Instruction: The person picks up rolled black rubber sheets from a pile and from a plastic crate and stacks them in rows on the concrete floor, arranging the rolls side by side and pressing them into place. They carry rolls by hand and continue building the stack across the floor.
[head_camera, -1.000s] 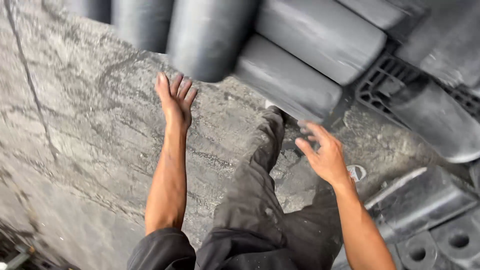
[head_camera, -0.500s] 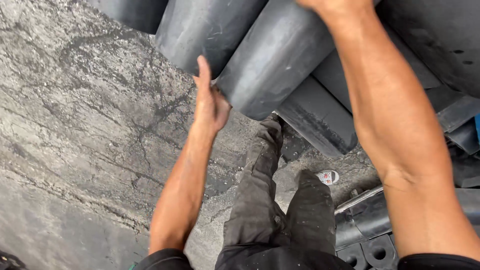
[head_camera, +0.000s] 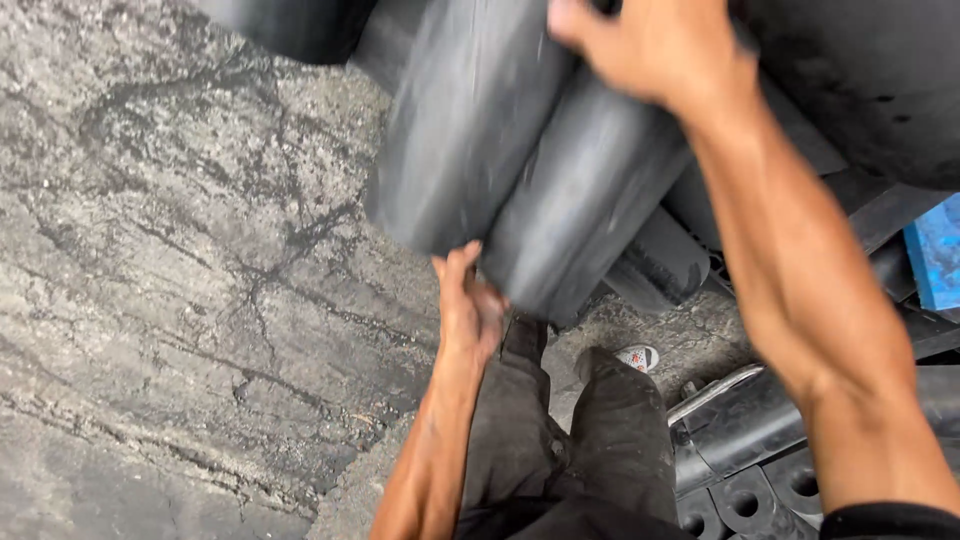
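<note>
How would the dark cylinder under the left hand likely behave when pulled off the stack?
The cylinder is round and smooth, so it would probably roll once free. It looks thick and solid, likely heavy; the left hand braces its lower end and the right hand grips its top.

Right hand (head_camera: 655, 50), motion-blurred, fingertips cut by the top edge; its grip cannot be judged. Left hand (head_camera: 470, 305), fingers partly hidden under the near black cylinder (head_camera: 585, 195). Blue object (head_camera: 935, 250), cropped at the right edge.

Dark grey trousers (head_camera: 580, 440), black sleeve (head_camera: 885, 520)
</note>
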